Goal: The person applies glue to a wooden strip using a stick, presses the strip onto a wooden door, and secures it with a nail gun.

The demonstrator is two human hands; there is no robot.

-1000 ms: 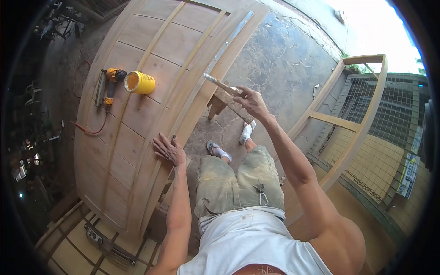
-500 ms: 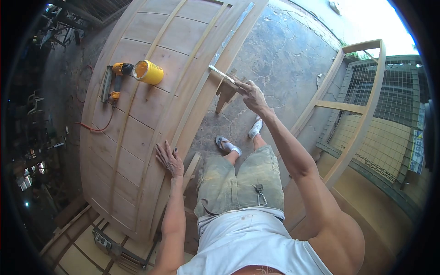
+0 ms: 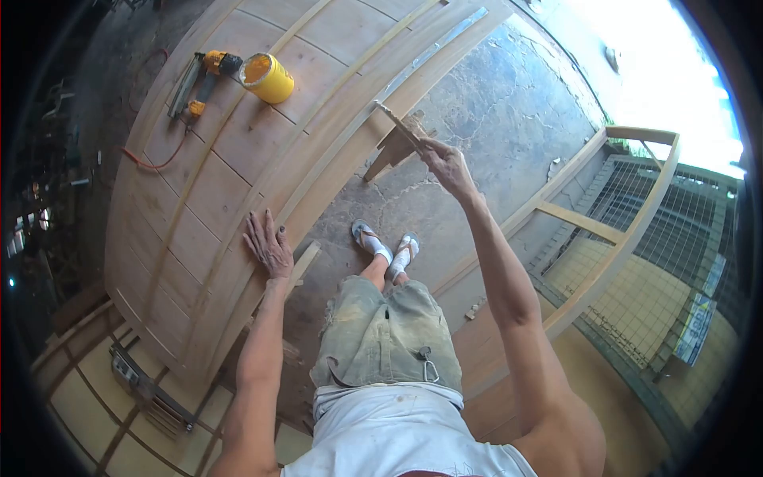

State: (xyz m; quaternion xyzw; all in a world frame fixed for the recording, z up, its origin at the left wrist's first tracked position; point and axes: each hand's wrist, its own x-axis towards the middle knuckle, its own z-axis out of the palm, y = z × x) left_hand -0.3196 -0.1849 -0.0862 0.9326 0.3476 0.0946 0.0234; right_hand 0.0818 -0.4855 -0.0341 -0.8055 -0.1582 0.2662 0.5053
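Note:
My right hand [image 3: 447, 168] is closed around a thin, whitish-coated stick [image 3: 397, 120]. The stick's far tip meets the edge strip of a large wooden panel [image 3: 226, 191] with grooved boards and long battens. A pale, wet-looking smear [image 3: 437, 52] runs along that strip beyond the tip. My left hand [image 3: 270, 248] lies flat on the panel's near edge, fingers spread, holding nothing. On the panel, a yellow tub [image 3: 274, 83] with orange-yellow residue inside its rim stands beside a yellow-and-black nail gun [image 3: 208, 79].
A red hose [image 3: 163, 165] trails from the nail gun. Below the panel's edge, wooden support pieces [image 3: 389, 155] stand on the cracked concrete floor [image 3: 485, 103]. To the right are an open wooden frame [image 3: 584, 222] and wire mesh [image 3: 636, 278]. My feet are beside the panel.
My view has shifted, and my feet now stand closer together. The stick remains in my right hand with its tip at the strip. My left hand still rests on the panel.

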